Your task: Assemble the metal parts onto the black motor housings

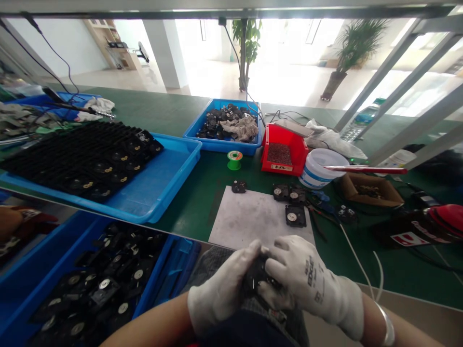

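Both my hands wear white gloves and meet at the front edge of the bench, above my lap. A small black plastic mechanism (253, 279) is between them, mostly covered by the fingers. My left hand (226, 284) grips it from the left side, thumb up. My right hand (298, 272) has its fingers curled over the top and right of the same part. Just beyond them lies a smudged white sheet (242, 217). Similar black units sit on it: one (238, 186) at its far left corner, another (295, 216) at the right, and a pair (289, 193) behind that.
At left, a blue tray (173, 178) carries rows of black units. A blue bin (21, 301) below holds more. Behind the sheet stand a green solder spool (234, 161), a red parts bin (300, 166), a white tub (318, 173) and a cardboard box (390, 197). Pliers lie at right.
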Available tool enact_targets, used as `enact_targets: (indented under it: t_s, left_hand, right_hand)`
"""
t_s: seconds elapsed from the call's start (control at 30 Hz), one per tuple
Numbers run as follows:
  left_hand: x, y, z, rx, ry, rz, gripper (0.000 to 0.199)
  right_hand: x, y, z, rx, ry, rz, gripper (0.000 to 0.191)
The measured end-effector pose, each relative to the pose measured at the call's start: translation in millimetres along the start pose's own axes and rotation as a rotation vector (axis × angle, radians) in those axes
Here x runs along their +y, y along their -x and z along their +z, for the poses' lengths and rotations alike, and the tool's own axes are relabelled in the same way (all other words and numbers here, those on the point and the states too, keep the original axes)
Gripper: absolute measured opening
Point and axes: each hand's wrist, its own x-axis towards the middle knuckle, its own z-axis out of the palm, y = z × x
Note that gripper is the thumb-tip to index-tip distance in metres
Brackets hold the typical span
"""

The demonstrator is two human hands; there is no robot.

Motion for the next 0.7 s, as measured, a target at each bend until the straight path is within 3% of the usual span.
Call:
enact_targets:
  t_s: [0.1,0.23,0.5,0.7]
  left_hand:
    - [-0.1,-6.0,9.8,0.078,0.079,-0.071,0.059]
    - [2.0,-14.0,18.6,0.095,0.124,-0.14,0.081]
    - [-1.9,-9.6,10.2,0.097,0.181,-0.118,0.073]
    - [-5.8,-17.9,-0.8,0.133,0.276,-0.114,0.069]
  right_hand:
    - [-7.3,4.5,8.3,-0.004,0.153,0.007,0.041]
    - [-15.0,7.2,12.2,0.079,0.098,0.026,0.049]
    - [-13.2,7.4,13.3,0.076,0.171,0.019,0.057]
    - [-4.2,1.1,13.6,0.098,0.272,-0.046,0.047]
